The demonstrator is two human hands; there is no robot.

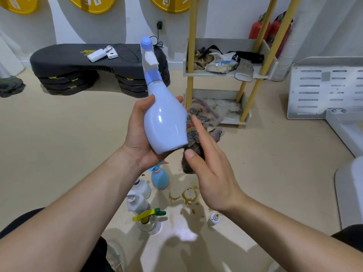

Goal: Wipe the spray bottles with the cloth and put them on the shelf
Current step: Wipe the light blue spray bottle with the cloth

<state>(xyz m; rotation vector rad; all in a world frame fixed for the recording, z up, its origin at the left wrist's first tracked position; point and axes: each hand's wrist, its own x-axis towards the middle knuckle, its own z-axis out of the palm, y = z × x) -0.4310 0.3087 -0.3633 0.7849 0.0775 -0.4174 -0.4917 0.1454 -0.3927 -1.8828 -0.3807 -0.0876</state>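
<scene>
My left hand (pixel 138 132) grips a pale lilac spray bottle (pixel 163 118), held up with its blue-capped nozzle pointing away from me. My right hand (pixel 210 169) presses a mottled grey-brown cloth (pixel 193 138) against the bottle's right side and base. On the floor below stand more spray bottles: a teal one (pixel 159 178), two white ones (pixel 141 188) (pixel 136 204) and a clear one with a yellow-green trigger (pixel 149 220). The shelf (pixel 224 74) with yellow posts stands ahead to the right, its bottom tier stained.
The shelf's middle tier holds rags, packets and a remote. A small white cap (pixel 213 218) and brown ring stains (pixel 187 195) lie on the beige floor. A black stepped bench (pixel 78 61) stands at the back left, a white perforated panel (pixel 326 87) at the right.
</scene>
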